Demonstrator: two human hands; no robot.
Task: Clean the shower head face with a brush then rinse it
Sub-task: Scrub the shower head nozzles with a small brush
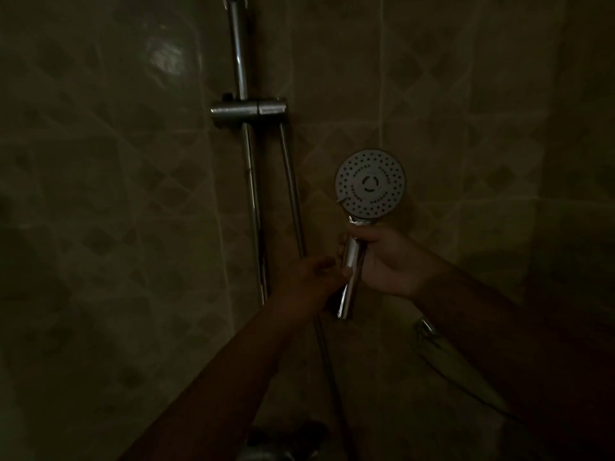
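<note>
Shower head is off its holder and held up against the tiled wall, below and to the right of that holder on the chrome rail. Its round white face looks back toward the camera, and its chrome handle runs down from the face, leaning slightly leftward toward the lower end. The right hand grips the handle just below the face, its fingers curled round the upper part of the chrome. The left hand sits just left of the handle's lower half; a fingertip seems to touch the chrome, but the dim light hides whether those fingers are gripping or only resting there. No brush shows anywhere in view. As I judge it, scrubbing has not begun: the face lies above both hands, so the left hand, being the less committed, would have to fetch a brush and bring it up past the right hand to reach the nozzles.
</note>
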